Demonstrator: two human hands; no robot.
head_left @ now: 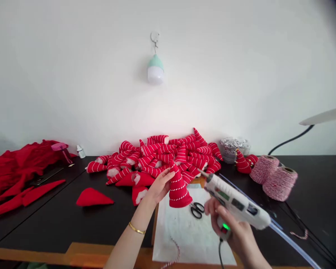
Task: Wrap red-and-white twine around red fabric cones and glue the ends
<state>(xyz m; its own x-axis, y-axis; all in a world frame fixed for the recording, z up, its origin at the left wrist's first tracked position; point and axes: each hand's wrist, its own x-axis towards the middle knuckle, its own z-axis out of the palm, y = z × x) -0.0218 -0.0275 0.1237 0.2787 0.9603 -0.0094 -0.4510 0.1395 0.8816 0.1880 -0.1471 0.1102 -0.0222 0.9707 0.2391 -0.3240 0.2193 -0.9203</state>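
My left hand (160, 186) grips a red felt cone (179, 191) near its upper part; red-and-white twine spirals around the cone, and its wide base points down. My right hand (226, 224) is wrapped round the handle of a white glue gun (236, 201), whose nozzle points up and left, a little right of the cone. A green light glows on its handle. Below lies a white sheet (196, 239) with black-handled scissors (197, 210) and a loose piece of twine (175, 256) at its lower left.
Behind is a pile of twine-wrapped red cones (156, 157). Red fabric (25, 164) and a plain red cone (93, 197) lie left. Twine spools (280, 183), a tub (233, 147) and a lamp (324, 115) stand right. A cord hangs from the glue gun.
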